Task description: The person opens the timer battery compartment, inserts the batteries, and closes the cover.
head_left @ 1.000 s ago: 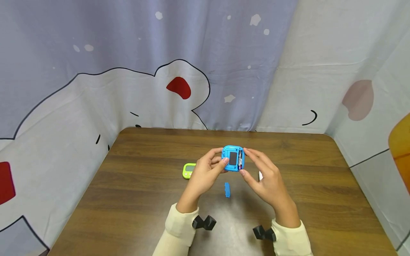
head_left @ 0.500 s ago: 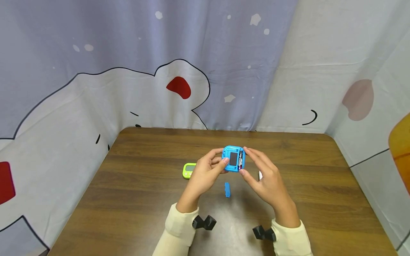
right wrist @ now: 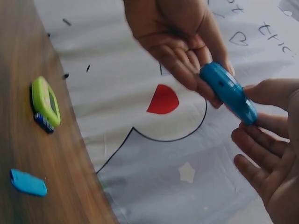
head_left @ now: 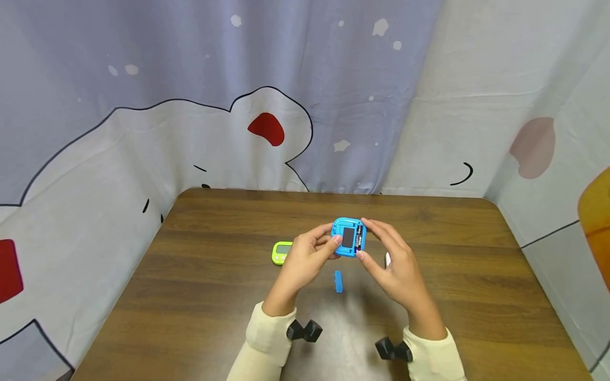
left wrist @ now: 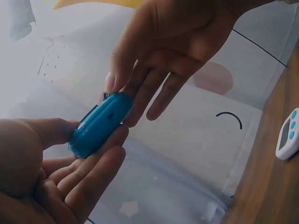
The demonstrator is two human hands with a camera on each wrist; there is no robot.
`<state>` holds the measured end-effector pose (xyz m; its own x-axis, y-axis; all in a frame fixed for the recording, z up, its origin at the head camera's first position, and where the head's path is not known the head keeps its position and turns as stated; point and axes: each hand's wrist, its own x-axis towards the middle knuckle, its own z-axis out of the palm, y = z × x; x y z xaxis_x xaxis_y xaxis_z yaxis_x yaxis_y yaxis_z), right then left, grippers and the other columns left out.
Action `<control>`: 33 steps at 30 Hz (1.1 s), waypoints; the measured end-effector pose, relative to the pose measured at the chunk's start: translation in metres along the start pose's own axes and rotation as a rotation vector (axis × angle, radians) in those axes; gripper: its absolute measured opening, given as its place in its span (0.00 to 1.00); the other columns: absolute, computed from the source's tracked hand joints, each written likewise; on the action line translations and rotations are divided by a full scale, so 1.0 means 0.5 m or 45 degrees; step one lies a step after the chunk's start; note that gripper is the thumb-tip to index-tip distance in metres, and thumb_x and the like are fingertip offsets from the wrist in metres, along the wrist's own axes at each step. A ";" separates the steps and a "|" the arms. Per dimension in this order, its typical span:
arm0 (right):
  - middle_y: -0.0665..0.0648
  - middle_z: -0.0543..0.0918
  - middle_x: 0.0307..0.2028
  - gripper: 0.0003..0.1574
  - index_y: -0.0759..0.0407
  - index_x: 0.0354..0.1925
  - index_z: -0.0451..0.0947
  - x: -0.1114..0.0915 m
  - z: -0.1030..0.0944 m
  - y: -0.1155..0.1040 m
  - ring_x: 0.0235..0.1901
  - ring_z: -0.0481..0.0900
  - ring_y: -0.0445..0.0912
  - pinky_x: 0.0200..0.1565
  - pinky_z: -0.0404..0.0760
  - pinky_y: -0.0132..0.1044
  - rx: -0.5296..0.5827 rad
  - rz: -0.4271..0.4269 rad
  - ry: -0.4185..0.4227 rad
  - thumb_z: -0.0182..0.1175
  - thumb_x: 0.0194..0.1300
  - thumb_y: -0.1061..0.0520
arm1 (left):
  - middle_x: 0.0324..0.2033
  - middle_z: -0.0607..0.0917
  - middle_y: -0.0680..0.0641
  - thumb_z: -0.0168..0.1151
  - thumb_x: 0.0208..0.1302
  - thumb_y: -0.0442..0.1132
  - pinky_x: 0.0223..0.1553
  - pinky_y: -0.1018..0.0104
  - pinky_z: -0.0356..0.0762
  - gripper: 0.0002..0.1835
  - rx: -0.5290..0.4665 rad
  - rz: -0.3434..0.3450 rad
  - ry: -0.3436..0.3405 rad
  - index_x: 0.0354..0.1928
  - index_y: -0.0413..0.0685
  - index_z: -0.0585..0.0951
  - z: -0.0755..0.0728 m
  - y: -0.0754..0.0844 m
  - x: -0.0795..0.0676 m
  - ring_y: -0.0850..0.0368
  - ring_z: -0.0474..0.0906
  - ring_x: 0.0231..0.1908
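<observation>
In the head view, a small blue digital timer (head_left: pixel 340 228) is held up above the table, its back facing me. The back has a dark rectangular panel and an uncovered battery slot along the right side, with a battery (head_left: pixel 359 238) lying in it. My left hand (head_left: pixel 306 259) pinches the timer's left side, thumb on the back and fingers behind. My right hand (head_left: pixel 397 263) holds its right edge between thumb and index finger at the two corners of the slot. Both wrist views show the timer edge-on between the hands. The blue battery cover (head_left: pixel 338 281) lies on the table below.
A green timer (head_left: pixel 279 253) lies behind my left hand, with a loose battery (right wrist: pixel 43 122) beside it in the right wrist view. A white timer (left wrist: pixel 289 134) with blue buttons is mostly hidden by my right hand in the head view. Curtains (head_left: pixel 362 95) surround the wooden table (head_left: pixel 190 296).
The timer has shifted very slightly to the right in my hands. The battery in its slot looked silvery before and now shows a darker side. The cover and the other timers stay put.
</observation>
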<state>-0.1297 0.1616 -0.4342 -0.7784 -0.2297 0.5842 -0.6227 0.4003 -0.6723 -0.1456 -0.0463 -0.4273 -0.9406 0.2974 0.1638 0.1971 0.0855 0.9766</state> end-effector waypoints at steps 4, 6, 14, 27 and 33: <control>0.61 0.74 0.55 0.39 0.66 0.65 0.68 0.005 -0.002 -0.027 0.48 0.76 0.52 0.56 0.76 0.37 0.204 0.074 -0.002 0.66 0.56 0.75 | 0.41 0.87 0.41 0.60 0.70 0.45 0.39 0.62 0.84 0.25 -0.007 -0.024 -0.010 0.64 0.41 0.73 0.002 0.000 0.002 0.54 0.86 0.38; 0.65 0.73 0.52 0.38 0.71 0.64 0.68 0.008 -0.005 -0.046 0.43 0.75 0.54 0.53 0.78 0.37 0.266 0.101 0.001 0.65 0.55 0.77 | 0.41 0.87 0.42 0.60 0.70 0.43 0.39 0.62 0.84 0.25 0.003 -0.040 -0.017 0.64 0.40 0.73 0.004 0.000 0.003 0.54 0.86 0.38; 0.69 0.71 0.49 0.36 0.74 0.63 0.65 0.013 -0.008 -0.071 0.42 0.72 0.54 0.54 0.77 0.35 0.336 0.188 -0.007 0.62 0.57 0.78 | 0.41 0.86 0.37 0.58 0.71 0.36 0.41 0.56 0.84 0.23 0.034 -0.052 -0.028 0.63 0.32 0.71 0.009 0.049 -0.006 0.50 0.86 0.39; 0.63 0.72 0.51 0.36 0.64 0.66 0.62 -0.001 0.009 -0.002 0.45 0.73 0.52 0.45 0.77 0.31 0.592 0.322 -0.053 0.56 0.61 0.78 | 0.40 0.86 0.39 0.61 0.68 0.35 0.39 0.65 0.83 0.22 0.020 -0.081 -0.047 0.61 0.34 0.74 0.013 0.063 -0.008 0.51 0.86 0.39; 0.68 0.72 0.52 0.35 0.65 0.67 0.62 0.003 0.008 0.009 0.46 0.75 0.50 0.46 0.80 0.33 0.688 0.282 -0.097 0.56 0.63 0.76 | 0.41 0.86 0.36 0.60 0.69 0.35 0.41 0.61 0.83 0.21 -0.044 -0.077 -0.052 0.61 0.34 0.74 0.004 0.056 -0.008 0.50 0.86 0.40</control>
<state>-0.1339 0.1597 -0.4381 -0.8857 -0.2633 0.3823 -0.3811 -0.0579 -0.9227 -0.1358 -0.0431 -0.4007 -0.9382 0.3316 0.0995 0.1302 0.0718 0.9889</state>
